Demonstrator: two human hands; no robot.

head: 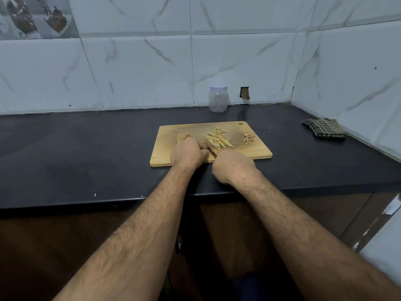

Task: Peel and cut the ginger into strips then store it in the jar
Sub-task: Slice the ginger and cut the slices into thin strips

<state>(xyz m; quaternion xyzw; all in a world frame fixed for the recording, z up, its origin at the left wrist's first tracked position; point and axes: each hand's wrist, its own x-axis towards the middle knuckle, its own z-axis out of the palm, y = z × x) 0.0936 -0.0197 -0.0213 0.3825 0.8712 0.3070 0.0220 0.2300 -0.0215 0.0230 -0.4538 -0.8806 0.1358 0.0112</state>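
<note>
We see only our own two forearms and hands, bare from the bottom edge of the view up to the knuckles; no sleeve, cuff, watch, ring or glove shows on either; both forearms carry dark hair along their upper sides, thinning toward the wrists; our left hand (188,154) and our right hand (233,166) show their backs to the camera, knuckles rounded, above the near edge of the cutting board (165,148); below that board, low between our forearms, a dark blue patch of clothing shows, too dim to name.
</note>
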